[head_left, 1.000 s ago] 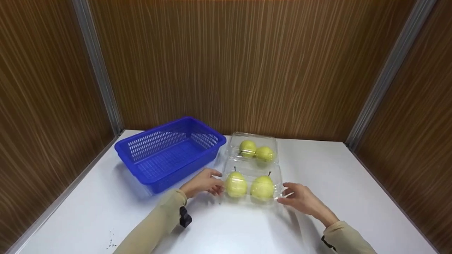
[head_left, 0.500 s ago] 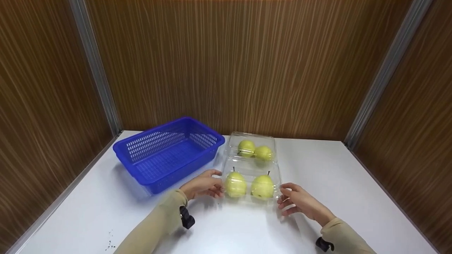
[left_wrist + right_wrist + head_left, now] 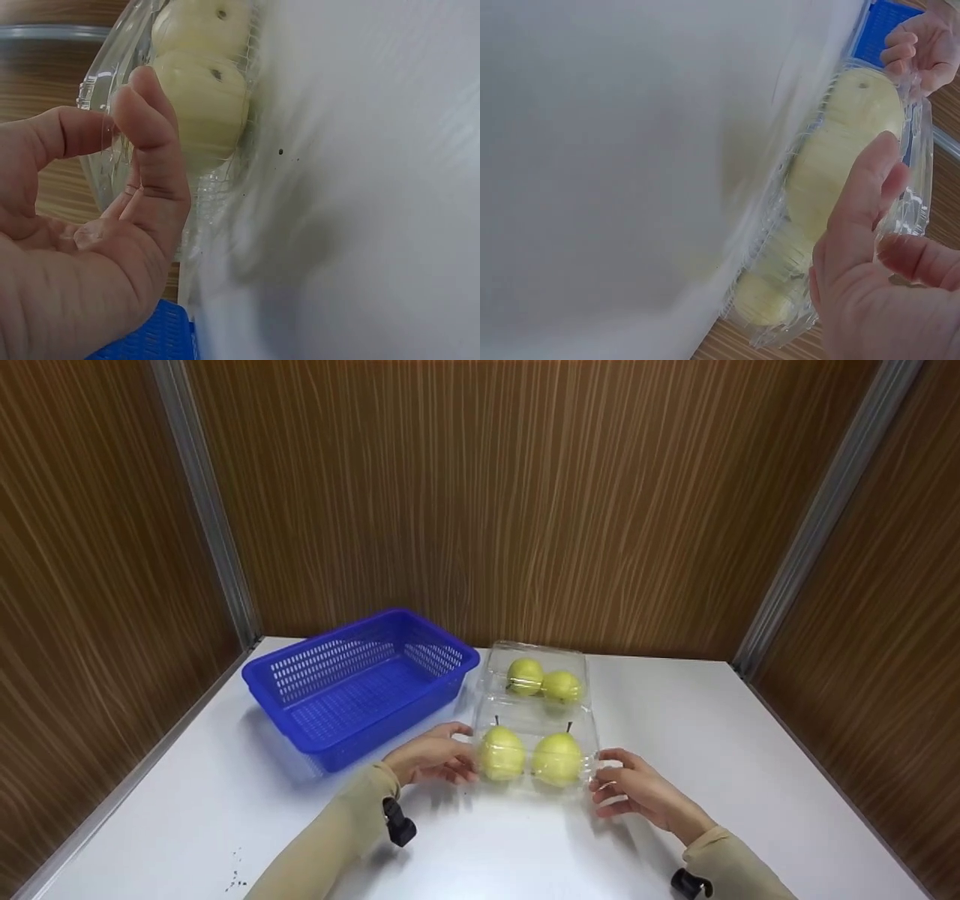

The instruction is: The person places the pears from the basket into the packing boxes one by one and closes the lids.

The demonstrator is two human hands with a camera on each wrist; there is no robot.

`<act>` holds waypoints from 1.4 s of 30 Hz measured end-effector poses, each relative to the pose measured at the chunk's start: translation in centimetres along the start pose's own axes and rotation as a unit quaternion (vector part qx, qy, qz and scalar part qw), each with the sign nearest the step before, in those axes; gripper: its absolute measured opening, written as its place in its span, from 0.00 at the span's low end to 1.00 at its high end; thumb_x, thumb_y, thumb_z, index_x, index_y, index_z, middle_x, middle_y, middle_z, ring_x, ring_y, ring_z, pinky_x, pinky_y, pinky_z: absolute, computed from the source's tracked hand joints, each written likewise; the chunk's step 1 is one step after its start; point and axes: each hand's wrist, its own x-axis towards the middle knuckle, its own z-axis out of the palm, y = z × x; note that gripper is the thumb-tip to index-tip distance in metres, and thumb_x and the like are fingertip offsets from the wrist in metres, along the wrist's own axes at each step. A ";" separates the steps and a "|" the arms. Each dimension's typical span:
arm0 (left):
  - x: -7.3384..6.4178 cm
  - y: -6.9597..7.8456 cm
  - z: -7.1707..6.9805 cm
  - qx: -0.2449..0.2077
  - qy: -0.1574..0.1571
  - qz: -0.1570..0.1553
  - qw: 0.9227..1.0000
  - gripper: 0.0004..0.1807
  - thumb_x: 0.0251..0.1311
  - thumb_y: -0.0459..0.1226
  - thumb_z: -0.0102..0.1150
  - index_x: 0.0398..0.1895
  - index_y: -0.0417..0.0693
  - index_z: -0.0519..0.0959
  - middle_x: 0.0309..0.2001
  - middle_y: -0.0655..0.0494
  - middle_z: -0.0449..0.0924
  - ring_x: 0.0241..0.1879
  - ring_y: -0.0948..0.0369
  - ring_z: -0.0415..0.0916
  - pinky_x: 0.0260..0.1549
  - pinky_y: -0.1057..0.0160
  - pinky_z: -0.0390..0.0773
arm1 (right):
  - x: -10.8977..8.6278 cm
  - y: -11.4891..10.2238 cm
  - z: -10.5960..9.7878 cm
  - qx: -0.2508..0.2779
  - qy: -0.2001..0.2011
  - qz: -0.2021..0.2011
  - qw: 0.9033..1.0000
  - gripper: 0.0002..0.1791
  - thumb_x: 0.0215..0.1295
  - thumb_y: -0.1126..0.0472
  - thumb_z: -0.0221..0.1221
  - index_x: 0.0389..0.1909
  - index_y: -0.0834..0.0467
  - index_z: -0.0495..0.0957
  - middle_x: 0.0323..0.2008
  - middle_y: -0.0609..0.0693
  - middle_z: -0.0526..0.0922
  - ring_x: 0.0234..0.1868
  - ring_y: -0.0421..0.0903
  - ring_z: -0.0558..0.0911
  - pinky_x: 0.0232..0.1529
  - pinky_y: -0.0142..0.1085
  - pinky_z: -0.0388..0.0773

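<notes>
In the head view a clear plastic fruit container [image 3: 536,712] lies on the white table, with two yellow-green pears, one of them a pear [image 3: 557,759], in its near half. Two more, one a pear [image 3: 525,676], show through its far half. My left hand [image 3: 431,755] holds the container's near left edge; the left wrist view has thumb and fingers curled at the thin plastic rim. At the near right corner my right hand [image 3: 645,791] holds the opposite edge, its lower fingers spread below. Plastic overlaps the gap between thumb and fingers in the right wrist view.
Left of the container stands a blue perforated basket [image 3: 360,735], turned at an angle, with no contents visible. Wood-grain panels [image 3: 480,510] enclose the table [image 3: 487,855] at the back and both sides. Small dark specks mark the table at the lower left.
My right hand's fingers have shifted at the container's right corner, the lower ones now spreading lower and toward me. The left hand has barely moved; container and pears stay in place.
</notes>
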 end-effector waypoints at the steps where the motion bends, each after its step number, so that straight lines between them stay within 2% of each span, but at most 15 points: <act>1: 0.0 0.0 0.0 0.001 -0.001 -0.001 1.000 0.38 0.58 0.32 0.59 0.70 0.40 0.55 0.36 0.41 0.85 0.26 0.59 0.82 0.25 0.67 0.81 | -0.1 0.1 0.0 -0.002 -0.002 -0.001 1.000 0.31 0.68 0.64 0.50 0.69 0.66 0.51 0.34 0.53 0.80 0.33 0.43 0.82 0.37 0.40 0.84; 12: 0.1 0.0 0.3 -0.018 -0.013 -0.007 1.000 0.39 0.58 0.30 0.58 0.72 0.40 0.53 0.34 0.42 0.84 0.25 0.60 0.81 0.26 0.67 0.81 | -0.4 0.1 -0.4 0.000 -0.010 -0.011 1.000 0.32 0.69 0.64 0.50 0.70 0.67 0.49 0.33 0.51 0.80 0.32 0.41 0.81 0.37 0.37 0.84; 19: 0.2 0.1 0.4 -0.015 -0.008 -0.013 1.000 0.40 0.57 0.31 0.59 0.72 0.42 0.54 0.33 0.45 0.84 0.26 0.60 0.81 0.25 0.68 0.78 | -0.6 -0.1 -0.4 -0.009 -0.009 -0.015 1.000 0.33 0.69 0.64 0.49 0.71 0.67 0.47 0.34 0.52 0.80 0.33 0.42 0.81 0.38 0.38 0.84; 27: 0.0 0.3 0.1 -0.020 -0.011 -0.007 1.000 0.40 0.57 0.31 0.59 0.72 0.40 0.53 0.31 0.47 0.84 0.26 0.60 0.80 0.25 0.68 0.78 | -0.3 -0.1 -0.1 -0.011 -0.005 -0.015 1.000 0.33 0.69 0.64 0.49 0.71 0.66 0.48 0.34 0.52 0.80 0.32 0.42 0.80 0.37 0.38 0.84; 42: 0.0 -0.5 -0.2 -0.063 -0.025 -0.006 0.998 0.39 0.58 0.24 0.54 0.72 0.35 0.51 0.30 0.45 0.83 0.23 0.62 0.78 0.23 0.68 0.77 | -0.3 0.2 0.2 -0.022 -0.010 -0.017 1.000 0.34 0.69 0.65 0.48 0.71 0.66 0.46 0.31 0.50 0.79 0.30 0.41 0.79 0.33 0.37 0.82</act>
